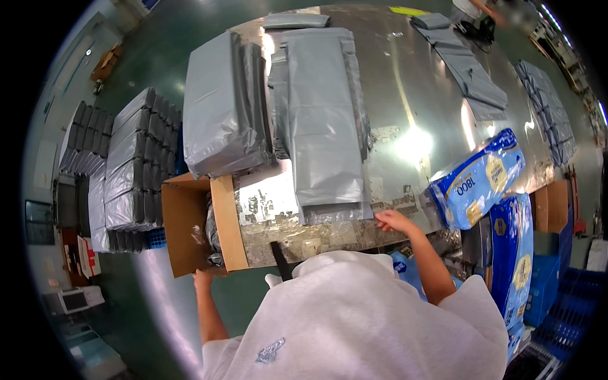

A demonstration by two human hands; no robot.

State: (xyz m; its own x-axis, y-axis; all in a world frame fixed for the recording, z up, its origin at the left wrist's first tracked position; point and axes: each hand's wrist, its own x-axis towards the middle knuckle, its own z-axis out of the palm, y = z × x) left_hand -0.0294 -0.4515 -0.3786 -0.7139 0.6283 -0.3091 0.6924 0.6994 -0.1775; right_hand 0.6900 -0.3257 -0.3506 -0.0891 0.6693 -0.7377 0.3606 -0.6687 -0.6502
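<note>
A flat grey plastic mailing bag (326, 126) lies on top of a stack of similar bags, its open-looking lower end toward me. My right hand (394, 221) is closed at the bag's near right corner, fingertips pinched together on its edge. Lower left, my left hand (202, 277) is at the bottom corner of an open cardboard box (229, 221), its fingers curled and partly hidden against the cardboard. Inside that box is crumpled grey plastic (215, 240). A thick stack of grey bags (212, 104) stands just beyond the box.
The metal worktable (392, 82) has worn patches along its near edge. Blue tissue packs (478, 180) lean at the right, above another cardboard box (550, 206). More grey bags (468, 69) lie far right. Bundled grey stacks (133, 164) stand left. A person (468, 9) is at the far end.
</note>
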